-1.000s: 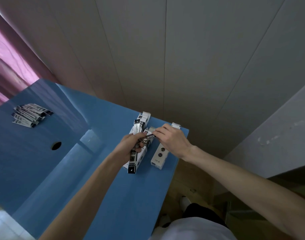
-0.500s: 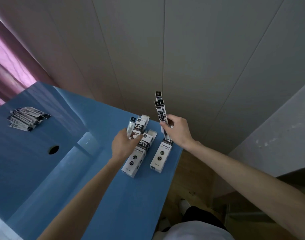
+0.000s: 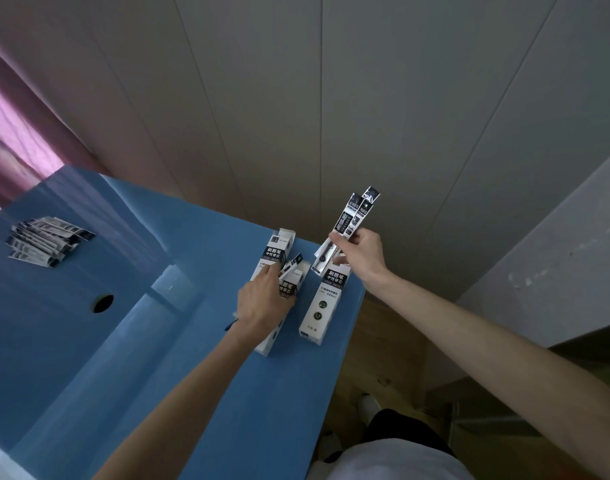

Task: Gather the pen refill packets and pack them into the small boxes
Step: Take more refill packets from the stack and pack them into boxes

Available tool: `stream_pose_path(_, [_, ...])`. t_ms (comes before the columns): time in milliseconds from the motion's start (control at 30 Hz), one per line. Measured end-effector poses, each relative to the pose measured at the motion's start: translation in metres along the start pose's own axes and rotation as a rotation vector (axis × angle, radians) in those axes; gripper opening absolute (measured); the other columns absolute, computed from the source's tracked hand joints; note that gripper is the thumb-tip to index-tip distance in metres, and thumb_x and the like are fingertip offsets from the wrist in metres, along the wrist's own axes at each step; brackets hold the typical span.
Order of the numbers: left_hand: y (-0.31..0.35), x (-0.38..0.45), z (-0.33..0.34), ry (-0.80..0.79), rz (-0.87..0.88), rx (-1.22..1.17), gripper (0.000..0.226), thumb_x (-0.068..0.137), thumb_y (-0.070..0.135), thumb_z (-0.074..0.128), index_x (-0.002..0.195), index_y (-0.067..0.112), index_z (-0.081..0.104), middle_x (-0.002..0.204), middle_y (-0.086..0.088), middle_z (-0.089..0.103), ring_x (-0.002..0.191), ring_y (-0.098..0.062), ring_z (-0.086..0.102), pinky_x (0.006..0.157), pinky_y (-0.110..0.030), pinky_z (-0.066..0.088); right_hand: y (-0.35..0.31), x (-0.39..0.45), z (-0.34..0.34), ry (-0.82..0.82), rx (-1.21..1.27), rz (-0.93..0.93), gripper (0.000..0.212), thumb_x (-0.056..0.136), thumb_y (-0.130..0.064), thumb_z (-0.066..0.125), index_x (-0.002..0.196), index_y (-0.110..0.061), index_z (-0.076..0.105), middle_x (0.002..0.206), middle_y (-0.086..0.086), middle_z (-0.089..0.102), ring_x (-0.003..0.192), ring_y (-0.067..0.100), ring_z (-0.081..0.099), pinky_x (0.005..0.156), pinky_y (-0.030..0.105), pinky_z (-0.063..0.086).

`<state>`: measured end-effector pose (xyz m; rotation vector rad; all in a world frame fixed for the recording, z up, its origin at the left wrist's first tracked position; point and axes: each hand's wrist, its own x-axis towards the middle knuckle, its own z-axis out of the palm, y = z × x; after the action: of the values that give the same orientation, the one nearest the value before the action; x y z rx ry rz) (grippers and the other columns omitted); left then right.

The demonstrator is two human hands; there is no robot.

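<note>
The right hand (image 3: 360,256), arm stretched forward, pinches a few refill packets (image 3: 348,226) upright above the right-hand box (image 3: 326,301) at the blue counter (image 3: 192,358) edge. The left hand (image 3: 263,301) is curled over the middle box (image 3: 286,289), grasping it. Loose packets (image 3: 45,242) lie far left.

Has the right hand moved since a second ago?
Yes. The right hand, gripping refill packets, has lifted off the box on the blue table; earlier it rested low beside the left hand.
</note>
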<state>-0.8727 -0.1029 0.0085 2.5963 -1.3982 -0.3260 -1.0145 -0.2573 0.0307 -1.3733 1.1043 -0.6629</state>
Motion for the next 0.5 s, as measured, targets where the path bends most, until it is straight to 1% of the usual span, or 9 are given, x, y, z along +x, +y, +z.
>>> stream_pose_path(67, [0.001, 0.001, 0.001, -0.019, 0.021, -0.017, 0.066, 0.086, 0.039, 0.074, 0.143, 0.021, 0.046, 0.140, 0.000, 0.058, 0.116, -0.027, 0.063, 0.081, -0.040, 0.051, 0.000, 0.001, -0.003, 0.029, 0.001, 0.011, 0.014, 0.095, -0.021, 0.074, 0.103, -0.011, 0.069, 0.097, 0.005, 0.077, 0.078, 0.022, 0.078, 0.079, 0.051, 0.063])
stream_pose_path(167, [0.002, 0.003, 0.002, -0.024, -0.018, -0.089, 0.063, 0.082, 0.038, 0.077, 0.136, 0.019, 0.051, 0.128, 0.000, 0.062, 0.110, -0.027, 0.063, 0.077, -0.038, 0.048, -0.003, 0.001, -0.009, 0.055, 0.014, 0.004, 0.015, 0.095, -0.016, 0.073, 0.107, -0.012, 0.064, 0.098, 0.006, 0.076, 0.078, 0.021, 0.078, 0.080, 0.049, 0.064])
stream_pose_path(300, [0.000, 0.005, 0.003, -0.058, -0.046, -0.121, 0.043, 0.077, 0.037, 0.076, 0.113, 0.020, 0.059, 0.102, 0.003, 0.063, 0.093, -0.025, 0.064, 0.072, -0.038, 0.053, -0.012, 0.001, -0.016, 0.063, 0.036, -0.033, 0.012, 0.098, -0.014, 0.069, 0.107, -0.011, 0.063, 0.098, 0.007, 0.076, 0.079, 0.020, 0.078, 0.079, 0.046, 0.064])
stream_pose_path(367, [0.001, 0.004, 0.003, -0.071, -0.057, -0.150, 0.039, 0.076, 0.037, 0.076, 0.106, 0.021, 0.058, 0.096, 0.004, 0.064, 0.086, -0.023, 0.062, 0.070, -0.039, 0.054, -0.015, 0.002, -0.018, 0.063, 0.060, -0.027, 0.010, 0.099, -0.015, 0.067, 0.107, -0.010, 0.063, 0.099, 0.009, 0.076, 0.080, 0.020, 0.078, 0.080, 0.044, 0.064])
stream_pose_path(433, [0.004, -0.001, 0.002, -0.044, -0.072, -0.290, 0.041, 0.072, 0.032, 0.079, 0.106, 0.024, 0.057, 0.097, 0.006, 0.066, 0.089, -0.020, 0.063, 0.073, -0.039, 0.056, -0.020, 0.001, -0.021, 0.068, 0.100, -0.018, 0.011, 0.100, -0.017, 0.066, 0.108, -0.009, 0.063, 0.101, 0.012, 0.076, 0.082, 0.021, 0.078, 0.080, 0.043, 0.064])
stream_pose_path(500, [0.008, -0.011, -0.002, 0.020, -0.064, -0.477, 0.046, 0.069, 0.024, 0.080, 0.108, 0.030, 0.057, 0.098, 0.013, 0.065, 0.091, -0.014, 0.063, 0.075, -0.036, 0.055, -0.028, -0.003, -0.024, 0.059, 0.138, -0.033, 0.013, 0.100, -0.017, 0.066, 0.109, -0.007, 0.064, 0.100, 0.012, 0.076, 0.084, 0.022, 0.078, 0.079, 0.041, 0.065])
